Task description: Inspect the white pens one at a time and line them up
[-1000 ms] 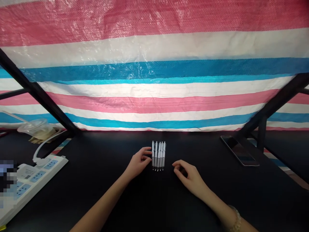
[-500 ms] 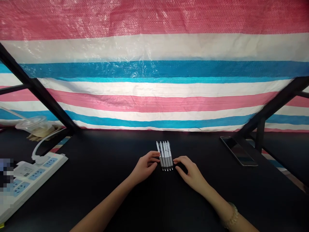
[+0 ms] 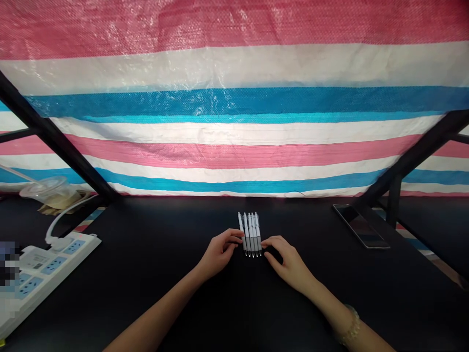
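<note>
Several white click pens lie side by side in a close row on the black table, clips toward the far side and tips toward me. The leftmost pen leans slightly away from the others at its far end. My left hand is at the row's left side, its fingertips against the leftmost pen, thumb apart from the fingers. On the other side, my right hand has its index fingertip at the rightmost pen, touching or nearly so, with the thumb spread below. Neither hand grips a pen.
A black phone lies at the right of the table. To the left are a white power strip with a plugged-in cable and a clear plastic cup. Black frame bars slope up on both sides before a striped tarp.
The row of pens sits a little straighter between my hands. Both hands keep nearly the same place and pose. The whole view has shifted slightly.
</note>
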